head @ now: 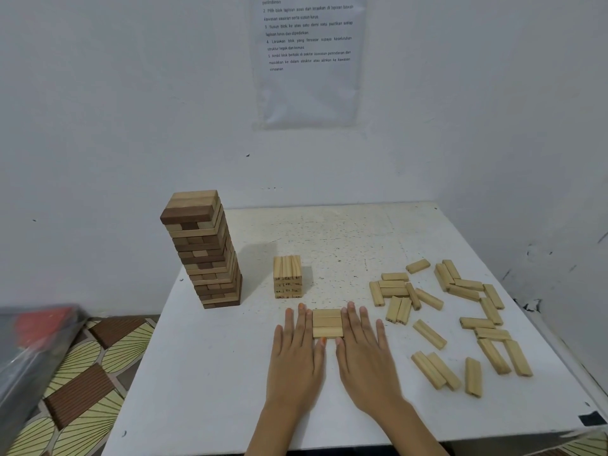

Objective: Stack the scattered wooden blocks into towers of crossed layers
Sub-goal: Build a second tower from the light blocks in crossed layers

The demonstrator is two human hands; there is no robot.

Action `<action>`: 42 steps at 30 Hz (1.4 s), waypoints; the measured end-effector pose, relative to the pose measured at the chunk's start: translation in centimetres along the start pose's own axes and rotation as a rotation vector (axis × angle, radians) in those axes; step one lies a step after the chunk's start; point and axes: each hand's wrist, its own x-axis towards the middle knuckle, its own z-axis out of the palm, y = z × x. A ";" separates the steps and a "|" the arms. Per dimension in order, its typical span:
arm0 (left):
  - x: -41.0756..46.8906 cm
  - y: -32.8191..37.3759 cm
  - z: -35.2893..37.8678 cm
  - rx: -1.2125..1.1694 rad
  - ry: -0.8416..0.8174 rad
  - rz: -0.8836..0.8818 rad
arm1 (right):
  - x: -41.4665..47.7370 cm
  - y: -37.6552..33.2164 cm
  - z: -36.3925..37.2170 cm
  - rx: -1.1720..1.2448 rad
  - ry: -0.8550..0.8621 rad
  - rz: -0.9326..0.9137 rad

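Blocks: three pale ones lie side by side as a flat layer (327,323) on the near middle of the table (214,390), long sides running left to right.

Left grip (297,353): open, palm down on the table, fingers straight. Its inner edge sits against the left end of the layer, and the thumb tip is at the near left corner.

Right grip (365,353): open, palm down, fingers straight. Its inner edge sits against the right end of the layer, thumb tip at the near right corner. Neither grip holds a block.

Loose blocks (429,334): pale, scattered flat over the right half of the table, some touching or overlapping, all apart from the layer.

Small tower (288,277): pale, just beyond the layer. Its layers are crossed; the top blocks run away from the viewer. Printed numbers show on the near face, too small to read surely.

Tall tower (204,248): mixed dark and pale blocks in crossed layers, at the far left edge of the table.

Wall: a printed sheet (309,60) hangs above the table.
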 end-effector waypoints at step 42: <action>-0.5 0.1 -0.3 0.023 0.035 0.022 | 5.6 3.7 -2.7 0.421 -0.120 -0.452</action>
